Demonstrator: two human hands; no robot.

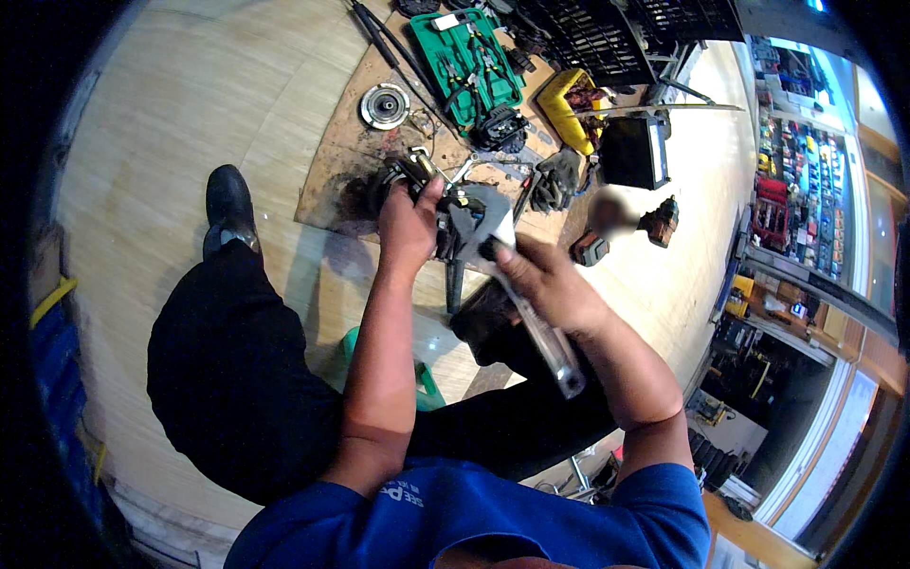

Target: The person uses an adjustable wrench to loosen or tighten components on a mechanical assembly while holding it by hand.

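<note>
In the middle of the view, my left hand grips a dark metal assembly with brassy and silvery parts on top, held over the stained cardboard. Just right of it, my right hand is closed around a long silver wrench, whose handle points down toward my right thigh. The wrench's upper end is by a dark round piece at the assembly; whether it is fitted onto it I cannot tell. A pale grey shape behind my right fingertips is too unclear to name.
A green tool case, a metal disc, a yellow tray, gloves, a black box and power tools lie beyond my hands. A green stool is under me. Stocked shelves stand at the right.
</note>
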